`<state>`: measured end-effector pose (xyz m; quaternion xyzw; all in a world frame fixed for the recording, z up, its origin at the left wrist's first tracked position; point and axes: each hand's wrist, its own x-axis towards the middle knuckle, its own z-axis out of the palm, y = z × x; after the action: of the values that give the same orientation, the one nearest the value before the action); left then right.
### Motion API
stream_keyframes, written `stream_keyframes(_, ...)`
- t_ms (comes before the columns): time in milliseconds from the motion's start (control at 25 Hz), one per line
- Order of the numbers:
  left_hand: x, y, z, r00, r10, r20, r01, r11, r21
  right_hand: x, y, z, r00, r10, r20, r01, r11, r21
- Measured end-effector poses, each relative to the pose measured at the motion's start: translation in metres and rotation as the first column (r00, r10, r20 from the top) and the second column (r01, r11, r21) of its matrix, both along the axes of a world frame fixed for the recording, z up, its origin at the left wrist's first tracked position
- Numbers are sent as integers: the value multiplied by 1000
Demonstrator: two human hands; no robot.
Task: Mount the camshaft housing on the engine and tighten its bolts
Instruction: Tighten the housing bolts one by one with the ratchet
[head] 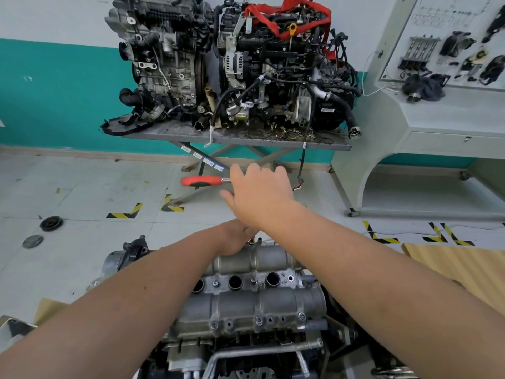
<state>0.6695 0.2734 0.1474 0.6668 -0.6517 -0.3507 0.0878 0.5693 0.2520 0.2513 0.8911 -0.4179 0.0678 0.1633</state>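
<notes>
The engine (246, 324) stood right under me at six o'clock, and the camshaft housing (251, 294) was already seated on top of it, its two long humps running left to right with the row of round plug wells between them. That position suited me: I could lean over and reach the far edge with both arms at once. Bolt heads (258, 320) sat along the near flange, so I judged the mounting done and the tightening under way, with the far row in hand.

At twelve o'clock, well beyond my work, two other engines rested on a lift table (240, 138), and a grey training console (426, 110) stood at two o'clock; neither mattered to the job.

My right hand (259, 195) was up above the far edge of the housing, fingers curled over the head end of the ratchet (202, 181), whose red handle stuck out toward nine o'clock, so that I had room to swing it. My left hand (235, 239) was lower, down at the housing's far rim, fingertips bunched around something small there; I took it for a bolt or the socket's foot, steadied so the tool stayed square, but my own arm hid which.
</notes>
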Motion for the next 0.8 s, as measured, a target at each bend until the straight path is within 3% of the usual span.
stream_keyframes(80, 0, 0, -4, 1000, 10, -1, -10, 1000, 1, 6, -1, 12, 1000, -6, -23, 8, 996, 88)
stream_keyframes(160, -2, -1, -2, 999, 29, 43, -30, 999, 17, 7, -5, 24, 996, -42, 78, 16, 951, 309)
stream_keyframes(200, -2, -2, -2, 997, 36, 62, -38, 999, 23, 7, -7, 27, 969, -135, 206, 7, 853, 522)
stream_keyframes(280, 0, -2, -1, 996, 54, 65, -56, 998, 27, 8, -4, 26, 762, -477, 438, -218, 447, 868)
stream_keyframes(320, 0, -1, -1, 996, 59, 60, -60, 998, 17, 7, 0, 22, 606, -646, 464, -387, 271, 882)
stream_keyframes(360, 0, 0, -1, 997, 60, 51, -60, 998, 2, 6, 1, 17, 428, -780, 457, -545, 181, 819)
stream_keyframes(400, 0, 1, -1, 997, 61, 41, -61, 998, -5, 6, -1, 12, 241, -876, 418, -656, 170, 735)
stream_keyframes(480, -2, 1, -1, 996, 80, 24, -80, 997, -7, 5, -7, -1, -94, -938, 333, -762, 283, 582)
stream_keyframes(520, -3, 2, 0, 996, 90, 18, -90, 996, -6, 4, -9, -7, -217, -920, 327, -768, 367, 524)
stream_keyframes(560, -3, 3, 0, 995, 99, 12, -99, 995, -4, 1, -8, -13, -267, -885, 381, -743, 441, 504)
stream_keyframes(600, -3, 3, 1, 994, 105, 5, -105, 994, -2, -2, -8, -19, -238, -840, 488, -681, 502, 533)
stream_keyframes(680, -3, 3, 0, 994, 110, -5, -110, 994, 12, -10, -3, -30, -18, -742, 670, -518, 580, 628)
stream_keyframes(720, -3, 3, 1, 994, 107, 1, -107, 994, 17, -12, 1, -32, 35, -688, 725, -476, 627, 617)
stream_keyframes(800, -4, 3, 2, 994, 106, 20, -106, 994, 22, -16, 2, -37, 49, -575, 816, -443, 720, 534)
